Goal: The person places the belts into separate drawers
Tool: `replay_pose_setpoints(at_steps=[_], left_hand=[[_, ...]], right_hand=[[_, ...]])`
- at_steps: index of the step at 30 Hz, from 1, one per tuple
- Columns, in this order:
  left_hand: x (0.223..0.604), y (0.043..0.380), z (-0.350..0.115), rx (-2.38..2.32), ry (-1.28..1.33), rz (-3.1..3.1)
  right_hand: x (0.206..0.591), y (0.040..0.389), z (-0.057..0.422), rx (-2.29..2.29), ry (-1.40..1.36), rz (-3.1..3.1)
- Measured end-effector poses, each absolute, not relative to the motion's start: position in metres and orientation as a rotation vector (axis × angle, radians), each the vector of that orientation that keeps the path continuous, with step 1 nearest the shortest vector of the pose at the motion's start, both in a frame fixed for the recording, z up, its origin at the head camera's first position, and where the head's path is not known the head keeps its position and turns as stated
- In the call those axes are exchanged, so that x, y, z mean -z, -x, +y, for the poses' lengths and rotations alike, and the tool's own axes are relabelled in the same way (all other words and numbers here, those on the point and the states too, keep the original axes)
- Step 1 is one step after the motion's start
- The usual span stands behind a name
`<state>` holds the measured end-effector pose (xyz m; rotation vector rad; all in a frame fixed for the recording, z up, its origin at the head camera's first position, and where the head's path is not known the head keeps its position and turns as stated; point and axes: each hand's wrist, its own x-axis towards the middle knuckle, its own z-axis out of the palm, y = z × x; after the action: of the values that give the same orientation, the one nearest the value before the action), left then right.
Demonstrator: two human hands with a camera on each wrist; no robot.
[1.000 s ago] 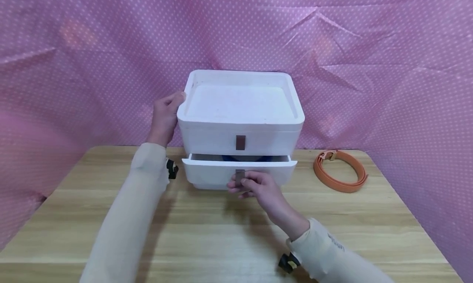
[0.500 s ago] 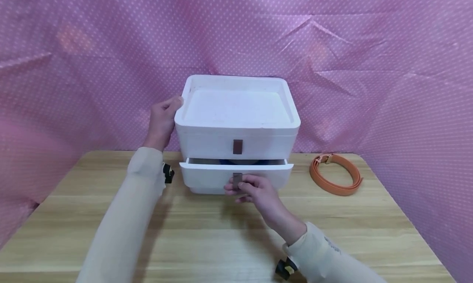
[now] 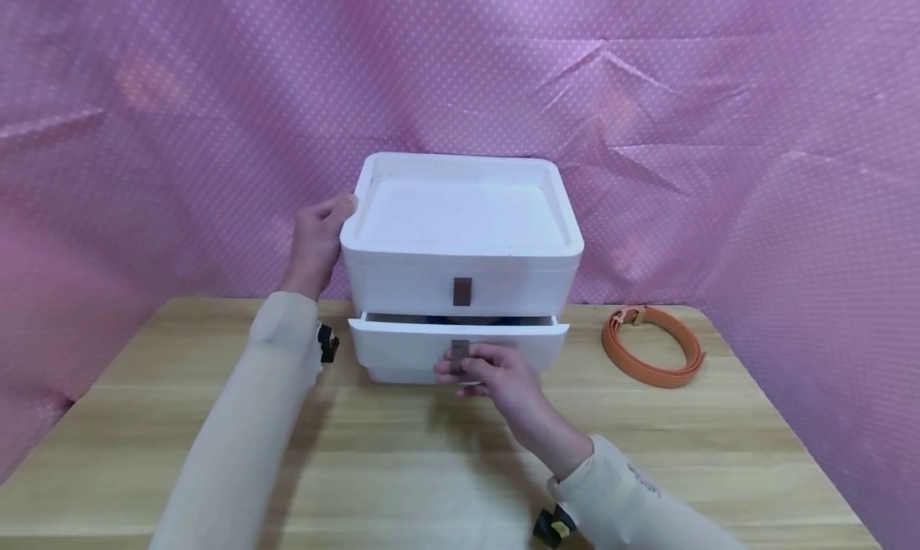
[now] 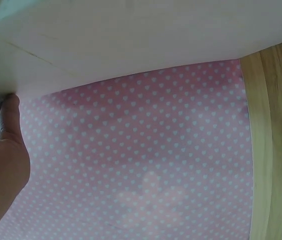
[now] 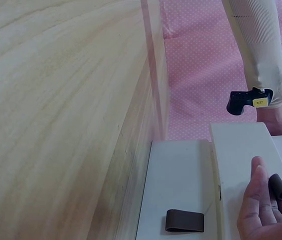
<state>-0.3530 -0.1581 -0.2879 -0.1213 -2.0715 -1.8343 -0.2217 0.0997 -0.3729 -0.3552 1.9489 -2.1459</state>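
A white drawer cabinet (image 3: 517, 282) with a tray-like top stands at the back of the table. My left hand (image 3: 319, 239) holds its upper left side, thumb at the top rim; in the left wrist view those fingers (image 4: 10, 117) meet the white side wall. My right hand (image 3: 503, 378) pinches the brown pull tab (image 5: 278, 186) of a partly pulled-out drawer (image 3: 402, 346) between thumb and fingers. Something blue (image 3: 506, 321) shows as a sliver inside that drawer. Below it, in the right wrist view, a closed drawer (image 5: 176, 175) has its own brown tab (image 5: 184, 221).
A coiled orange-brown belt (image 3: 654, 374) with a metal buckle lies right of the cabinet on the wooden table (image 3: 402, 470). Pink dotted cloth (image 3: 460, 71) hangs behind and at both sides. The upper drawer's brown tab (image 3: 462, 291) sits above the pulled-out drawer.
The pulled-out drawer has slid slightly inward, so less of the blue thing shows. Both hands keep their holds. The whole head view has shifted a little downward.
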Motion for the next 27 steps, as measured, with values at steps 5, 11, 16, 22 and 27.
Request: replay_pose_setpoints(at_steps=[5, 11, 16, 22, 27], left_hand=[[0.2914, 0.3479, -0.1591, 1.82, 0.086, -2.068], [0.2942, 0.3494, -0.1552, 1.875, 0.098, -2.064], [0.2923, 0.3506, -0.1542, 1.842, 0.102, -2.065], [0.2894, 0.3496, -0.1551, 1.841, 0.093, -2.061], [0.2862, 0.3485, -0.1549, 1.84, 0.105, -2.073]], right_hand=[[0.3758, 0.2196, 0.0974, 2.143, 0.351, 1.937], [0.3776, 0.2186, 0.0992, 2.155, 0.328, 1.946], [0.3756, 0.2205, 0.0999, 2.149, 0.33, 1.954], [0.3733, 0.2223, 0.0999, 2.137, 0.326, 1.952], [0.373, 0.2239, 0.0991, 2.147, 0.339, 1.958]])
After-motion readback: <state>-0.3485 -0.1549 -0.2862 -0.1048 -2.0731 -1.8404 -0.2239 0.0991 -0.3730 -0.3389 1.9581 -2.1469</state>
